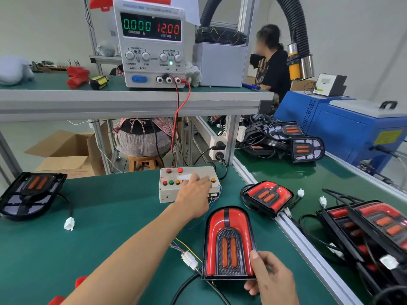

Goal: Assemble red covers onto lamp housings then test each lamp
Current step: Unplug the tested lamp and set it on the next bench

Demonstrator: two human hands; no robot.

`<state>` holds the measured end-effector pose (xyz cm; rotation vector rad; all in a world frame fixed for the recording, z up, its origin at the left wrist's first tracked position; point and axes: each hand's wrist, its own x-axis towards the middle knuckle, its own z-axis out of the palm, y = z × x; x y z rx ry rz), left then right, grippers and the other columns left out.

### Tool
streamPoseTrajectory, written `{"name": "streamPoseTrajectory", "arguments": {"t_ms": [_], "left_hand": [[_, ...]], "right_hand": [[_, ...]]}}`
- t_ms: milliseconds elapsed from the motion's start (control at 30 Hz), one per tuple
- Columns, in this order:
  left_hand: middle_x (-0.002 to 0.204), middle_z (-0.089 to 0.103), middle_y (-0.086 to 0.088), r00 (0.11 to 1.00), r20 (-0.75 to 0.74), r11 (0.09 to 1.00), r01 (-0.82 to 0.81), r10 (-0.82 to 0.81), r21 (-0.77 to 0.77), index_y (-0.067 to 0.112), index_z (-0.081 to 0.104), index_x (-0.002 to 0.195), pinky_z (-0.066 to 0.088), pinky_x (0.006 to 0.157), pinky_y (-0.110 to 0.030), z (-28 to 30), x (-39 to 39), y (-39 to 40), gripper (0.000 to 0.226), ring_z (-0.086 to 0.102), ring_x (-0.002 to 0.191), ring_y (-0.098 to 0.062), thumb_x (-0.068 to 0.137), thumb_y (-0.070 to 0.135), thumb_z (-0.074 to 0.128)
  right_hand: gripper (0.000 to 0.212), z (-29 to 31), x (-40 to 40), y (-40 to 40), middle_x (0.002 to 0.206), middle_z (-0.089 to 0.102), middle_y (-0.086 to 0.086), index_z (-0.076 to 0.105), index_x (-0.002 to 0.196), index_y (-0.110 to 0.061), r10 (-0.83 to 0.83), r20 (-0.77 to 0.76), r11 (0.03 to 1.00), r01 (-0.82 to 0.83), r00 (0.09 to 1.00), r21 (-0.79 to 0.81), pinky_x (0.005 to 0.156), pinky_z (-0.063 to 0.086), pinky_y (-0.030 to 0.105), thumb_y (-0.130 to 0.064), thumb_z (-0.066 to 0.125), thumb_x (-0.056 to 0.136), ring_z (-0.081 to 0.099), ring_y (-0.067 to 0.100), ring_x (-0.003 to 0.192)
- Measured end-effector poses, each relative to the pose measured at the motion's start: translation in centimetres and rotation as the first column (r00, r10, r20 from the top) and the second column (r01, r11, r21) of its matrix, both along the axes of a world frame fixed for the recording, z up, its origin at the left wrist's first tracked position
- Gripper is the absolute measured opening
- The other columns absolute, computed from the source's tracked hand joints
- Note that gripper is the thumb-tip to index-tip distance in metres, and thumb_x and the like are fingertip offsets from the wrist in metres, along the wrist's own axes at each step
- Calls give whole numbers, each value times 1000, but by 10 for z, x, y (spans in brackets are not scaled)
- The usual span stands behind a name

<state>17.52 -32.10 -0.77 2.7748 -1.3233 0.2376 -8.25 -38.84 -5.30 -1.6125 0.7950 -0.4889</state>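
Left hand [193, 194] rests straight fingers on the test box [189, 183] buttons; right hand [272, 280] grips the red-covered lamp [228, 243] on the bench. Testing step; next, probably pressing a button and watching for light.

The person's left hand [193, 199] and right hand [273, 280] are bare, with no gloves, rings or watch. Both arms are bare too, and no sleeve shows. The nails are short and plain.
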Motion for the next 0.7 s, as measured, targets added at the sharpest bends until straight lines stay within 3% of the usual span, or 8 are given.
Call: {"name": "streamPoseTrajectory", "arguments": {"t_ms": [67, 200, 400, 533, 700], "left_hand": [[151, 45, -2, 1000, -22, 1000, -5, 5, -10, 15, 46, 136, 38, 102, -41, -3, 2, -3, 48, 36, 130, -28, 90, 9, 53], [127, 60, -4, 999, -32, 1000, -5, 5, -16, 15, 47, 128, 40, 90, -38, -2, 4, -3, 43, 43, 117, -26, 85, 7, 53], [132, 56, -6, 1000, 6, 1000, 25, -25, -1, 14, 44, 130, 41, 93, -42, -3, 5, -4, 49, 44, 119, -28, 84, 7, 57], [129, 57, -6, 1000, 10, 999, 30, -29, -29, 14, 44, 126, 39, 86, -39, -5, 3, -3, 47, 45, 114, -26, 82, 5, 59], [134, 56, -7, 998, 55, 1000, 12, -11, -23, 13, 42, 129, 42, 91, -40, -7, 2, -4, 47, 44, 118, -28, 86, 11, 61]], "right_hand": [[15, 0, 0, 0, 64, 73, 11, 69, 91, -11, -6, 4, 1000, 6, 1000, -7, 54, 56, 36, -24, 64, 98, 65, 26, 49], [16, 2, -1, -1, 55, 69, 11, 70, 90, -14, -3, -17, 999, 2, 1000, -32, 48, 49, 21, -25, 62, 99, 61, 18, 43], [18, 2, 0, 0, 57, 70, 11, 70, 91, -16, 12, -33, 999, -14, 999, -36, 50, 51, 23, -28, 60, 101, 62, 19, 45], [19, 0, 0, -2, 56, 70, 11, 69, 91, -17, 7, -29, 999, -8, 1000, -48, 50, 52, 24, -28, 58, 101, 63, 19, 45], [18, -3, 0, -2, 63, 72, 11, 70, 91, -15, 5, 3, 999, -5, 1000, -33, 54, 56, 35, -27, 60, 100, 66, 25, 50]]}}
